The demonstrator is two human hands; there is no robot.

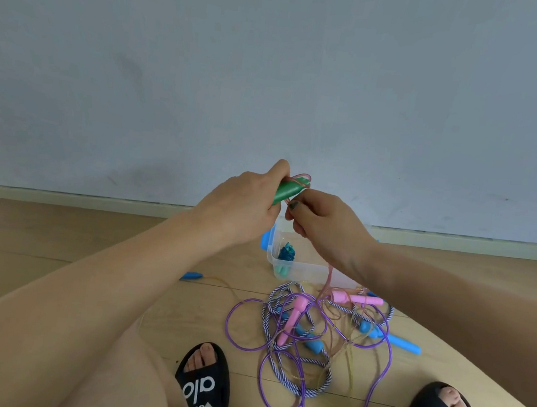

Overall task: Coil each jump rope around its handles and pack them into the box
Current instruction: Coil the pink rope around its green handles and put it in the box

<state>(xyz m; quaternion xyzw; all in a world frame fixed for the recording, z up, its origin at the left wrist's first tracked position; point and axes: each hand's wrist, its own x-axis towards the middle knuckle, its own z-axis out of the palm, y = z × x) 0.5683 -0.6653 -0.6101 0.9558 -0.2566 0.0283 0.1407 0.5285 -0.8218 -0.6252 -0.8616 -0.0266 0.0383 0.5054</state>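
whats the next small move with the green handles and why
Probably another wrap: the right hand should carry the pink cord around the green handles that the left hand grips. Only a loop or two sits on them, and the cord hangs slack down to the tangle on the floor, so it isn't ready for the box.

Floor left of us lies bare save one blue handle (192, 276) | tangled ropes (307, 335) block the ground before the box (300, 267) | box mouth seems partly free, we think.
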